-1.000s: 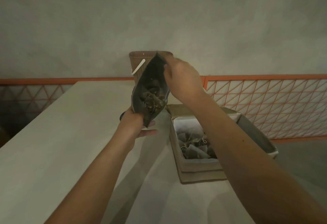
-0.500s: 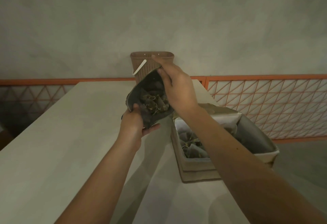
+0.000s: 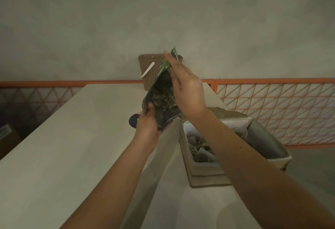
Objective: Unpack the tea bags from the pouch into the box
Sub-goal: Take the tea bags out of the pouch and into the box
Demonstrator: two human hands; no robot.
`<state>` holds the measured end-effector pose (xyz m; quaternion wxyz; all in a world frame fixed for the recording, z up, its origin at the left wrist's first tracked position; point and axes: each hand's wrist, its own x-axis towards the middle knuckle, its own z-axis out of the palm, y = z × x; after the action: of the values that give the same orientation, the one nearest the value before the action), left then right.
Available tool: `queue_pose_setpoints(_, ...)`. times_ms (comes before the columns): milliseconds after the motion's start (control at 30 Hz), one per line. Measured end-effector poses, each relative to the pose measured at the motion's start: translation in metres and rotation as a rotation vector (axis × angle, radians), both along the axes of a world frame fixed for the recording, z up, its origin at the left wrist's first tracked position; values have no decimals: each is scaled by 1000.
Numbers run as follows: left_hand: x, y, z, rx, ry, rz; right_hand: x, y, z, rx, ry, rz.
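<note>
A dark pouch [image 3: 164,114] with a green printed outside is held up above the table, its mouth open toward me with several tea bags [image 3: 163,99] showing inside. My left hand [image 3: 148,122] grips the pouch's bottom end. My right hand [image 3: 184,91] holds the pouch's upper edge, fingers mostly straight along the rim and thumb behind it. To the right stands the cardboard box [image 3: 204,171], lined with white paper, with several tea bags [image 3: 200,150] lying in it; my right forearm crosses over it.
A pale table [image 3: 63,147] runs away from me to a grey wall. A brown woven basket [image 3: 147,73] with a white handle stands at its far end. An orange lattice railing [image 3: 272,105] lies right of the box. A purple disc [image 3: 133,121] peeks out under my left hand.
The pouch has been pulled wider and its top tilted up to the right, showing the green outside. My right hand rose along the rim; my left hand stayed at the bottom.
</note>
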<state>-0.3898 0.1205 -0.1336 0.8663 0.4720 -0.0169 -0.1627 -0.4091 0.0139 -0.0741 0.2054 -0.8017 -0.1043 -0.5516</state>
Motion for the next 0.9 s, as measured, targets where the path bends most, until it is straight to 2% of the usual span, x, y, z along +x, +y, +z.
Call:
queue_pose_setpoints(200, -2, 1, -5, -35, -88, 14, -11, -1, -2, -24, -116, 35)
queue_pose_setpoints(367, -7, -4, -18, 22, -38, 21, 8, -5, -20, -11, -20, 48)
queue_pose_setpoints(567, -2, -1, -16, -25, -88, 1, -4, 0, -7, 8, -102, 106)
queue_pose_setpoints(767, -4, 1, -16, -61, 67, -77, 11, -4, -20, 25, 9, 69)
queue_pose_setpoints(900, -5, 7, -18, -144, 64, -91, 1, -4, -14, 22, -37, 78)
